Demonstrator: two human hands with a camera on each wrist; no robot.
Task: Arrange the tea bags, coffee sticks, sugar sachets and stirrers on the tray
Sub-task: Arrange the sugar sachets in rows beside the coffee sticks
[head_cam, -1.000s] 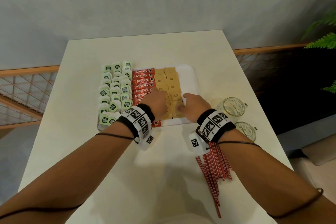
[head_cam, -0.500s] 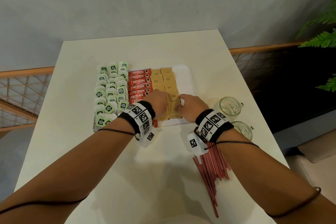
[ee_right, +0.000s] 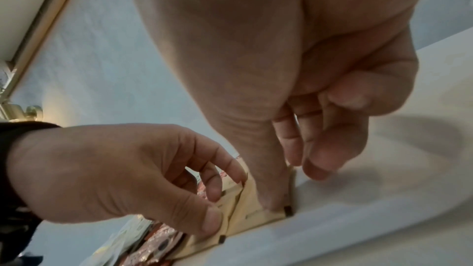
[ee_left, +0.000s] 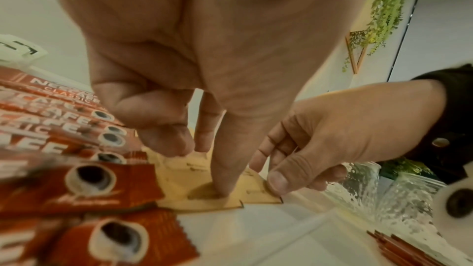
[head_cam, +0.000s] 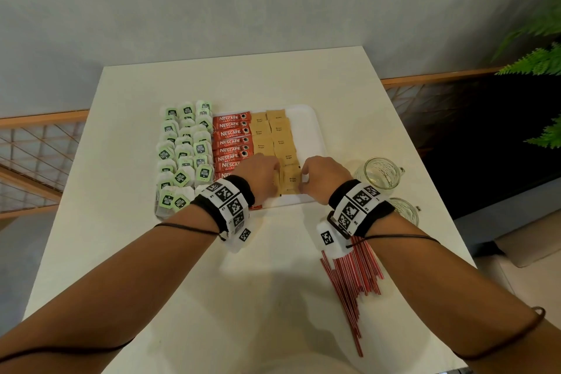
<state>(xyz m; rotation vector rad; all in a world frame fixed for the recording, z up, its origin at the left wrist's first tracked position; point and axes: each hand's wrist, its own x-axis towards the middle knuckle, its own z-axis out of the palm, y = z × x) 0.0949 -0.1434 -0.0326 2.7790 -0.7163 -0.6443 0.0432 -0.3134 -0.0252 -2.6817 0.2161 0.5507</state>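
Observation:
A white tray holds rows of green-tagged tea bags, red coffee sticks and brown sugar sachets. Both hands work at the tray's near end, on the nearest sugar sachets. My left hand has its thumb down on the near end of one sachet, with curled fingers touching sachets farther back. My right hand pinches the right edge of the neighbouring sachet between thumb and fingers. Red stirrers lie loose on the table under my right forearm.
Two empty glass mugs stand right of the tray, close to my right wrist. The white table ends at a grey wall behind. A wooden railing and a fern flank it.
My right hand's fingers have drawn back from the tray's bare part onto the sachet's right edge. My hands now sit a little closer together on the nearest sachets.

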